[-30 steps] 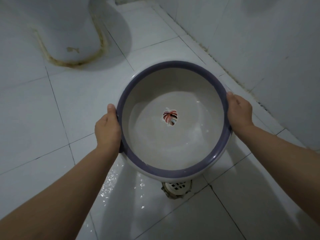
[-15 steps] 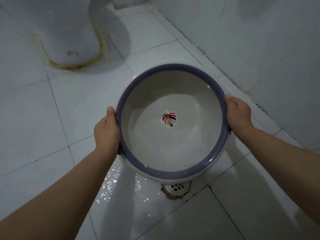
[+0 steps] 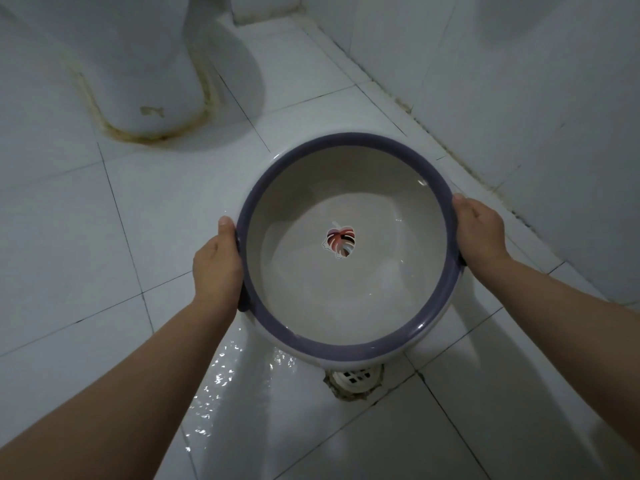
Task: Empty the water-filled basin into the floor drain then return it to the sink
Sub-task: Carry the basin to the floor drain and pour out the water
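A round white basin [image 3: 346, 296] with a purple rim and a leaf picture at its bottom is held above the floor. My left hand [image 3: 216, 268] grips its left rim and my right hand [image 3: 479, 228] grips its right rim. A shallow layer of water lies inside. The floor drain [image 3: 353, 377] shows just below the basin's near edge, partly hidden by it. Water glistens on the tile [image 3: 242, 375] left of the drain.
A white toilet base [image 3: 138, 64] with stained sealant stands on the floor at the upper left. A tiled wall [image 3: 519, 81] runs along the right side, meeting the floor in a dirty grout line.
The view has shifted a little, so the basin sits slightly lower and the toilet base shows more. Both hands keep the same hold on the rim.
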Demonstrator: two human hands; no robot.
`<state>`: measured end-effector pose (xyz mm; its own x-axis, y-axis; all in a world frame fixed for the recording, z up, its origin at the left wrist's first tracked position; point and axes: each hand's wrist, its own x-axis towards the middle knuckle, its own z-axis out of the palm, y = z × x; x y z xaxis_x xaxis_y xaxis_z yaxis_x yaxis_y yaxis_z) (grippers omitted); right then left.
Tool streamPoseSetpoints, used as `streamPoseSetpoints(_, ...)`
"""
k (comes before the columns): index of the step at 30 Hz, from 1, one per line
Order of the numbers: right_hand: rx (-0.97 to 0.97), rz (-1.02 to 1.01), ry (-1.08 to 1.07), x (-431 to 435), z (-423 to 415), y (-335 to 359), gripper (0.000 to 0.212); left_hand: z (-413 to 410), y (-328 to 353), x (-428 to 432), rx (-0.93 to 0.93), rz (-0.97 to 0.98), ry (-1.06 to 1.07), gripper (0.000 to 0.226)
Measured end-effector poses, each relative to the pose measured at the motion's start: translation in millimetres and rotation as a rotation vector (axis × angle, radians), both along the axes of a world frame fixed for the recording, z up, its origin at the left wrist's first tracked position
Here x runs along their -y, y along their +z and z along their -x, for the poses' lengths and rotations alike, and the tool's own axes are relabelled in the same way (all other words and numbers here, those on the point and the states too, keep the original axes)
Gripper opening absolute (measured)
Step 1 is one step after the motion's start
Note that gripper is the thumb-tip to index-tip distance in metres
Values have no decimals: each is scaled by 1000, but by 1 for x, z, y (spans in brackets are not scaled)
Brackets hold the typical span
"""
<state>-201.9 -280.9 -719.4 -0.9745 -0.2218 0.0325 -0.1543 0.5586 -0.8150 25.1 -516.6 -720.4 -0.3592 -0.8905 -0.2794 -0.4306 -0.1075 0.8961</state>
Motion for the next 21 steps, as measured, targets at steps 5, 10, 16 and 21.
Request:
streamPoseSetpoints(5, -1, -5, 3, -3, -2, -1, 43, 0, 1, -1, -1, -16, 4, 51)
streamPoseSetpoints(10, 3, -6, 3, -6, -3, 0, 42, -1, 4, -4, -3, -1, -1, 51)
streamPoseSetpoints(16, 10, -1, 10, -7, -6, 3, 41, -3, 5, -6, 9, -14, 2, 52)
streamPoseSetpoints(21, 13, 7, 6, -8, -8, 5, 41, -4, 4, -5, 12, -20, 0, 50)
